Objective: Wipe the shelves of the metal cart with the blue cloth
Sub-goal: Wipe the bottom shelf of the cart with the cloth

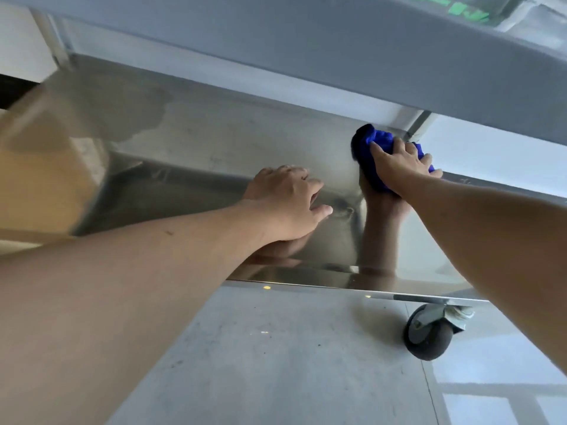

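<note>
The metal cart's lower shelf (pixel 214 139) is a shiny steel sheet that mirrors my arms. A bunched blue cloth (pixel 371 142) lies on it at the far right corner, beside the cart's upright post (pixel 418 125). My right hand (pixel 399 162) presses down on the cloth, fingers spread over it and gripping it. My left hand (pixel 288 200) rests flat on the shelf to the left of the cloth, fingers apart and holding nothing. The shelf above (pixel 337 56) overhangs the far side.
A black caster wheel (pixel 428 335) sits under the shelf's near right corner on the pale tiled floor (pixel 276 363). The shelf's raised front lip (pixel 337 285) runs across the middle of the view. A tan reflection covers the shelf's left end.
</note>
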Tool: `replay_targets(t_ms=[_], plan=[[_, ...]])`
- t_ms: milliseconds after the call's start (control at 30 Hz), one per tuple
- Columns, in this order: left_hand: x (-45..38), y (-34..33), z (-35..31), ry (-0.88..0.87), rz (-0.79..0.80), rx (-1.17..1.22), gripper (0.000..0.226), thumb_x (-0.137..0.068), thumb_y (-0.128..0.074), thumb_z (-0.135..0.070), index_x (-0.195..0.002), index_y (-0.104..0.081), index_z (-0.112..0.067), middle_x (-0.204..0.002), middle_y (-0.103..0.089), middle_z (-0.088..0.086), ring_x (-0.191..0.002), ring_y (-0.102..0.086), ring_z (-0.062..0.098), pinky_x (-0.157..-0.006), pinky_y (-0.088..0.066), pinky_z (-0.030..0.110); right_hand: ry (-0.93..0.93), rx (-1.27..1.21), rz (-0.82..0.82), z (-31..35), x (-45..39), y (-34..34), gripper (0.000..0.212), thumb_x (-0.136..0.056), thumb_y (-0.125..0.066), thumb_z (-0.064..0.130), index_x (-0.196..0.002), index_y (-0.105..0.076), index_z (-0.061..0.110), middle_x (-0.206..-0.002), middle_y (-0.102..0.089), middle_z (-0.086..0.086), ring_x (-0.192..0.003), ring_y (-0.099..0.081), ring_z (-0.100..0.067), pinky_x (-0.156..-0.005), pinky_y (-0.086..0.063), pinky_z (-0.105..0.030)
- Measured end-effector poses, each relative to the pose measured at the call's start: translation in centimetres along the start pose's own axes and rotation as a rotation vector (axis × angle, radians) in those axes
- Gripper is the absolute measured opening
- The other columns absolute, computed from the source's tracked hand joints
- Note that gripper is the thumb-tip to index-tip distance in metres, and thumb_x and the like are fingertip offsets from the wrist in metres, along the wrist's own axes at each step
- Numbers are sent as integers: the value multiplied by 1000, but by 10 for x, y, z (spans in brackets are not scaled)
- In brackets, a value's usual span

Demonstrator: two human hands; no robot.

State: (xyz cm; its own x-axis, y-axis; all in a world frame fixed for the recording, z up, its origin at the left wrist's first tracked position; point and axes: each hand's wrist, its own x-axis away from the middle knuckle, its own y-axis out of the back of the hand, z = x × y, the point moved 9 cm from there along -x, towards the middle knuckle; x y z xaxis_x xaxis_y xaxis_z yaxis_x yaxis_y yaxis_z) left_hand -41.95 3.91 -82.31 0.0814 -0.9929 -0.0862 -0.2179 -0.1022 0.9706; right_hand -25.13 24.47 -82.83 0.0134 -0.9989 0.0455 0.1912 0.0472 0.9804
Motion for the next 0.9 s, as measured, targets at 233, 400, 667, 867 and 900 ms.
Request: replay_targets(t_ms=[233,400,667,867,900], plan=[[46,34,90,171,-44,-44,51,-89,-39,-64,-120,-58,-29,-130,-58,0,-120,-52,26,-98,-41,44,49,-40,37,83,15,-17,78,-86,-21,75,-151,-30,34,-160,-30,0,-146,-17,-37,-114,-11,-62],[96,57,163,334,-46,-47,47,-88,-42,-62,-118,-59,-31,-125,-59,-6,-116,-53,24,-94,-45,44,205,5,55,173,63,-39,79,-83,-18,77,-152,-29,39,-162,-29,3,-145,-20,-37,-113,-11,-64],[170,87,235,513,-38,-41,45,-88,-46,-59,-124,-58,-33,-127,-60,-4,-115,-54,24,-93,-48,42,511,10,94,285,158,-65,76,-87,-19,78,-153,-26,40,-164,-25,2,-150,-12,-36,-117,-2,-66],[209,107,247,528,-48,-79,27,-91,-52,-49,-105,-64,-30,-101,-63,-3,-91,-54,19,-75,-50,38,623,2,112,336,218,-78,78,-89,-17,80,-155,-23,41,-166,-21,0,-152,-7,-38,-116,2,-67],[213,108,246,510,-36,-88,26,-91,-52,-48,-105,-64,-29,-101,-63,-3,-90,-55,19,-75,-51,38,641,-2,116,344,228,-80,78,-89,-17,80,-156,-23,41,-166,-22,0,-152,-7,-38,-116,2,-68]])
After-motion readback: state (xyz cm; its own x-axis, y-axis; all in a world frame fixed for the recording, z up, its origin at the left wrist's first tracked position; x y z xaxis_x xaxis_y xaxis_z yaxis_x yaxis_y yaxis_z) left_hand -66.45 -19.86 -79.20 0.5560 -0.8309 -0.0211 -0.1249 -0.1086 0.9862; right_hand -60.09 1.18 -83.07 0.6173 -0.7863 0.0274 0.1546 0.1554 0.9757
